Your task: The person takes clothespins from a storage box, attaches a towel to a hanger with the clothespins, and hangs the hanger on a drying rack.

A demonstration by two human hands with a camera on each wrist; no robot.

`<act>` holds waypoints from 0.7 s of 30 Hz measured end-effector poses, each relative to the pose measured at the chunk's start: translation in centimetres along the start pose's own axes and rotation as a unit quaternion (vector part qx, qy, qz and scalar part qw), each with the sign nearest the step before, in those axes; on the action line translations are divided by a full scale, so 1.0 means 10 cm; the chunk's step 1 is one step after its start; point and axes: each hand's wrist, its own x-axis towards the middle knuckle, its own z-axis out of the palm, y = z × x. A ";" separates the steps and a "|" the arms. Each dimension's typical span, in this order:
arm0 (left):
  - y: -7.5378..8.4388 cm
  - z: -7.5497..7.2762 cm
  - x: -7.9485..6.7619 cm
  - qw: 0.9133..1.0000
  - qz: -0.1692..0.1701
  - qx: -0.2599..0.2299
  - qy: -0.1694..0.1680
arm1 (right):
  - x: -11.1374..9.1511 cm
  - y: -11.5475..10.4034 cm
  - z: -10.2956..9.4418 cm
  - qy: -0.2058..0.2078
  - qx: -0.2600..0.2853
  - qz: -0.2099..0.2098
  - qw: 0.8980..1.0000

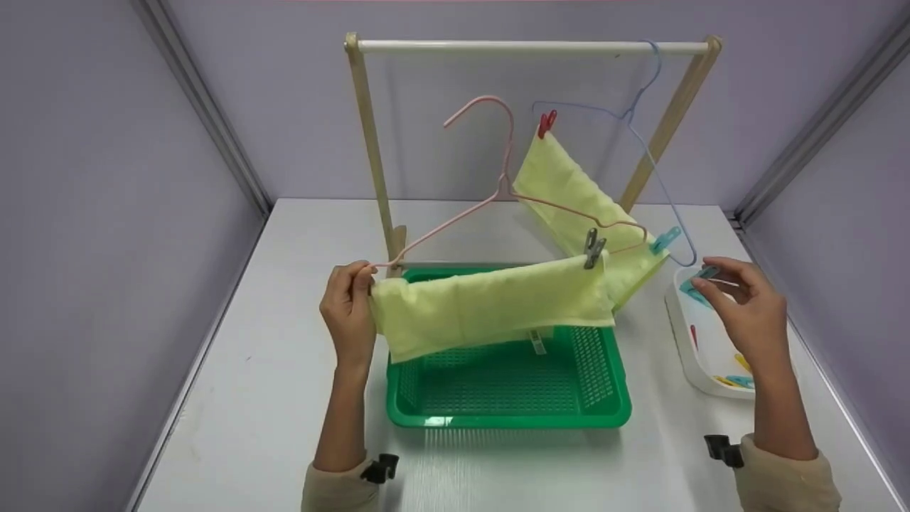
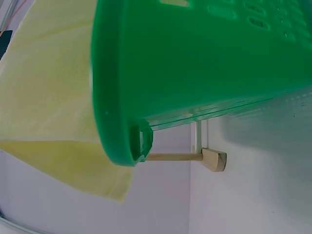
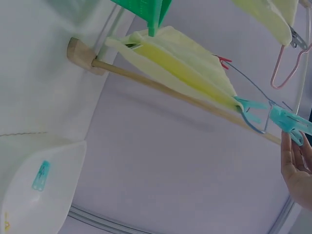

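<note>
At the left end of a pink hanger, my left hand pinches the hanger together with the corner of a pale yellow towel. A grey clothespin clips that towel near the hanger's other end. My right hand holds a teal clothespin between thumb and fingers, above the white tray's rim. Behind, a second yellow towel hangs on a blue hanger, clipped by a red clothespin and another teal clothespin. The left wrist view does not show my left hand.
Under the front towel stands a green basket. A white tray with several coloured clothespins is at the right. The drying rack's white bar spans the back, carrying the blue hanger. Grey walls border both sides.
</note>
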 end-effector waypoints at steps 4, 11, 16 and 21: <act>-0.01 0.01 0.01 1.000 0.002 -0.001 -0.001 | 0.01 -0.10 0.03 -0.002 0.020 -0.033 0.999; -0.01 0.01 0.02 1.000 0.002 -0.001 -0.001 | 0.04 -0.32 0.13 -0.016 0.075 -0.103 0.992; -0.02 0.01 0.02 1.000 -0.002 -0.005 -0.004 | 0.03 -0.53 0.23 -0.034 0.093 -0.135 0.986; -0.05 0.00 0.01 1.000 -0.010 -0.006 -0.007 | 0.04 -0.59 0.36 -0.048 0.111 -0.144 0.982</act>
